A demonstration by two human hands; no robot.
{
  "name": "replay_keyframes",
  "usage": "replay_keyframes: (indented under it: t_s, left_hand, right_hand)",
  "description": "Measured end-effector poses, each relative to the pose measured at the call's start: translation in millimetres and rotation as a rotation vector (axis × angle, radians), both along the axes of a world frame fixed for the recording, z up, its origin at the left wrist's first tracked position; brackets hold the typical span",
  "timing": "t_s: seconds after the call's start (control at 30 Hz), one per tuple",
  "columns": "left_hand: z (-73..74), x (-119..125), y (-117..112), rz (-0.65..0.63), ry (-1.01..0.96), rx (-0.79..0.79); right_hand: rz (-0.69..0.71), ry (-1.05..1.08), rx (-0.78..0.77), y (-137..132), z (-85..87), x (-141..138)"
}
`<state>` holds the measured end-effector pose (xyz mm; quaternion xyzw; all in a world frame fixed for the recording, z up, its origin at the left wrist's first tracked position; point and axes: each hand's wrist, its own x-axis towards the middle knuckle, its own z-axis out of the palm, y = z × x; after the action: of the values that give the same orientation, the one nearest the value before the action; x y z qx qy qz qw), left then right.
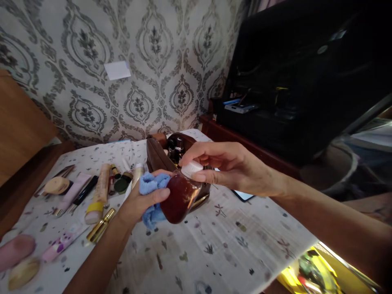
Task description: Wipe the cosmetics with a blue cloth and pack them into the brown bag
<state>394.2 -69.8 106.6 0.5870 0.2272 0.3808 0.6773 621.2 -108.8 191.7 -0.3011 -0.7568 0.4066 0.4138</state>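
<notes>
A rounded bottle (180, 200) of dark red-brown liquid is held tilted above the cloth-covered table, between both hands. My left hand (147, 200) grips its body from the left, with a crumpled blue cloth (153, 183) pressed between palm and bottle. The thumb lies on the bottle's side. Fingers and thumb of my right hand (226, 167) pinch the white cap (192, 168) at the bottle's top. Just behind stands an unzipped brown cosmetic bag (157, 153) with small dark bottles (176, 149) inside; the bottle and right hand partly hide it.
Cosmetic tubes (102, 188), a gold lipstick tube (101, 226), a purple-white tube (63, 245) and a pink sponge (16, 251) lie on the left. A phone-like flat object (243, 196) rests behind my right wrist. A large black screen (290, 73) stands at right; a yellow item (315, 271) sits below the table edge.
</notes>
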Motion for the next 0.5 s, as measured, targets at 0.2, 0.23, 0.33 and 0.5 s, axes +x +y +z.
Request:
replay_keyframes:
  t_s: [0.2,0.23,0.33,0.5]
  left_hand:
    - [-1.6,11.2,-13.4,0.182,-0.063,0.071]
    - [-1.1,12.3,-15.7,0.201,-0.052,0.088]
    - [3.7,12.5,-21.4,0.266,0.034,0.184]
    - [17.4,8.5,-22.6,0.567,0.323,0.598]
  right_hand:
    - [-0.079,0.183,-0.042,-2.5,-3.8,-9.4]
    - [-0.081,0.192,-0.057,-3.2,-4.3,-10.6]
    - [-0.076,0.177,-0.119,-6.5,-0.2,-11.0]
    - [-0.194,0.215,-0.067,-8.9,18.5,-2.6]
